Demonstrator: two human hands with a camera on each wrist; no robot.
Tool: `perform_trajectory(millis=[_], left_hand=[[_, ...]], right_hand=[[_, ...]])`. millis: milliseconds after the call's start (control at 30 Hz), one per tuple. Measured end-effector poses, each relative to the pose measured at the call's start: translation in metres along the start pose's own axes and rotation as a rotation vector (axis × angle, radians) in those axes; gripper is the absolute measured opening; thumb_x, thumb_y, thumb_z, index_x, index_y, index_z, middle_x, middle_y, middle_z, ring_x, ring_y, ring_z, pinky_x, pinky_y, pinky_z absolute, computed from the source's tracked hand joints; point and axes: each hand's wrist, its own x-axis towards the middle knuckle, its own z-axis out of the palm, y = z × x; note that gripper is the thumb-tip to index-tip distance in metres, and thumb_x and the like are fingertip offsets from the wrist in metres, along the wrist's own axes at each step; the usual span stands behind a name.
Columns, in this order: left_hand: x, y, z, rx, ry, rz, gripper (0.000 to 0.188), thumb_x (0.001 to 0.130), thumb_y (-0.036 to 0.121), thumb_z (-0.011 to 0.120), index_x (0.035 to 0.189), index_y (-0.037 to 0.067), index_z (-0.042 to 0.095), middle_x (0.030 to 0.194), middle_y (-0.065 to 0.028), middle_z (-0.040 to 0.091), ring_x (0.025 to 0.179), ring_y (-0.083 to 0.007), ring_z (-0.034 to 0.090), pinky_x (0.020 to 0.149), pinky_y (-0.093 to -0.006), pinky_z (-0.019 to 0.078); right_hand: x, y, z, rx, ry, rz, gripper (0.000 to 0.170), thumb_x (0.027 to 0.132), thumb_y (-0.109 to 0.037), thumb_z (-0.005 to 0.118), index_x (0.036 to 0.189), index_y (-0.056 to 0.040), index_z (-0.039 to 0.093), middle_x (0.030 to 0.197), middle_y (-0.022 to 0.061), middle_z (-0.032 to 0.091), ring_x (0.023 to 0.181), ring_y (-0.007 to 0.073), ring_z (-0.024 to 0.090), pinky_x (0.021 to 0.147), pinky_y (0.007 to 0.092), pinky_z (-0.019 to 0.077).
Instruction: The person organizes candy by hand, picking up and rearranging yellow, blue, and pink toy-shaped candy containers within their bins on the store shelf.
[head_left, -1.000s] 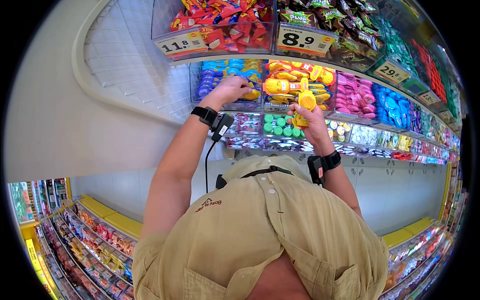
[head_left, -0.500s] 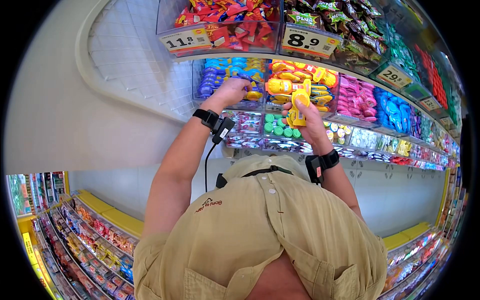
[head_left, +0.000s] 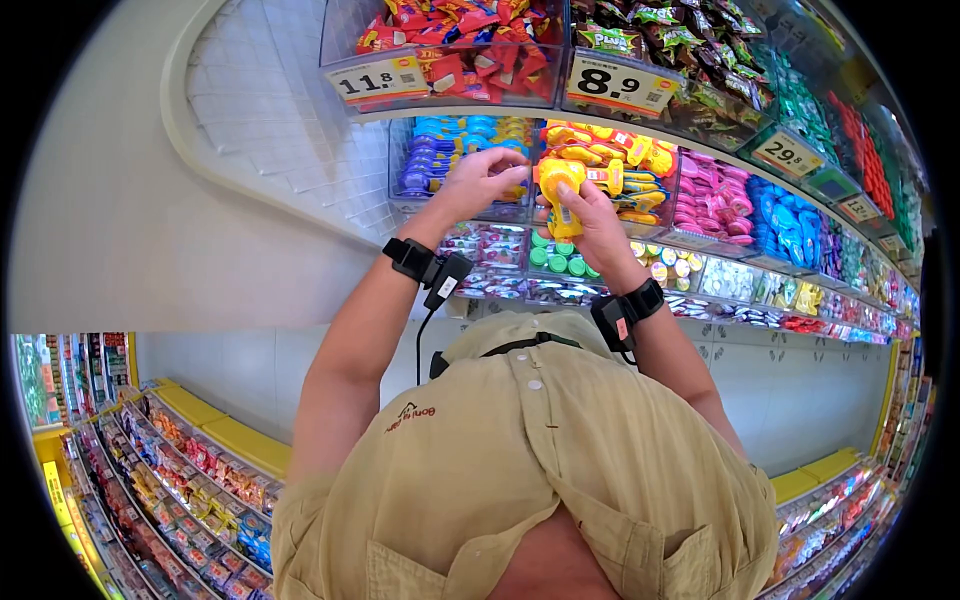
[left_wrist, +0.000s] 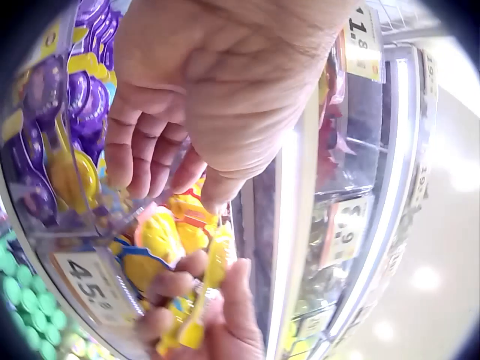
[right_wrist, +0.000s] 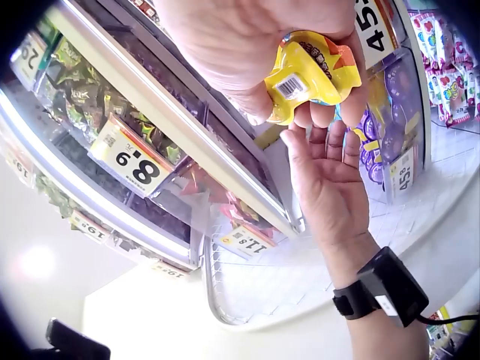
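Note:
My right hand (head_left: pixel 592 222) grips a yellow candy packet (head_left: pixel 560 185) with a rounded head and a narrower lower end. A white barcode label shows on the packet (right_wrist: pixel 311 71) in the right wrist view, with the thumb pressed near its edge. My left hand (head_left: pixel 485 180) is just left of it, fingers loosely extended and thumb tip close to the packet's edge. Behind the left hand is a clear bin of purple and blue spoon-shaped packets (head_left: pixel 425 170). Similar yellow packets (head_left: pixel 640 195) fill the bin behind the right hand.
Above, clear bins of red candies (head_left: pixel 470 70) and brown candies (head_left: pixel 690 50) carry price tags. Pink packets (head_left: pixel 710 195) and blue packets (head_left: pixel 790 215) lie farther right. Green-lidded sweets (head_left: pixel 562 255) sit lower down. A white curved ledge (head_left: pixel 280 150) is at left.
My right hand has moved left with the yellow packet, turning it, until it is beside the left hand. My left hand has shifted right, toward the packet, away from the purple packets.

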Motion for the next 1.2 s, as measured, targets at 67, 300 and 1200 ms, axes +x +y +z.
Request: perform_trajectory(millis=[67,300,1200], left_hand=[[-0.005,0.012,0.006,-0.180,-0.073,-0.063,0.030,0.089,0.024,0.062,0.111,0.003,0.059,0.090,-0.0022,0.063,0.076,-0.0077,0.060,0.069,-0.0224,0.0489],[-0.005,0.015,0.004,-0.303,-0.004,-0.041,0.025,0.090,0.021,0.059,0.107,0.002,0.057,0.091,-0.0057,0.065,0.079,-0.0102,0.064,0.071,-0.0236,0.0524],[-0.021,0.039,-0.003,0.017,-0.043,0.112,0.031,0.085,0.013,0.065,0.114,0.007,0.054,0.099,-0.0014,0.058,0.078,-0.0080,0.057,0.069,-0.0225,0.0483]], right_hand=[[0.008,0.005,0.002,-0.034,0.011,-0.008,0.034,0.092,-0.029,0.058,0.115,-0.0049,0.052,0.094,0.0059,0.061,0.080,0.0140,0.062,0.063,0.0295,0.0563],[0.011,0.000,0.011,0.015,0.008,0.021,0.032,0.092,-0.026,0.058,0.113,-0.0034,0.051,0.097,0.0067,0.061,0.079,0.0140,0.063,0.061,0.0286,0.0568],[0.014,-0.012,0.011,0.005,-0.044,0.042,0.036,0.093,-0.036,0.055,0.108,-0.0036,0.053,0.087,0.0058,0.062,0.074,0.0138,0.064,0.059,0.0280,0.0559]])
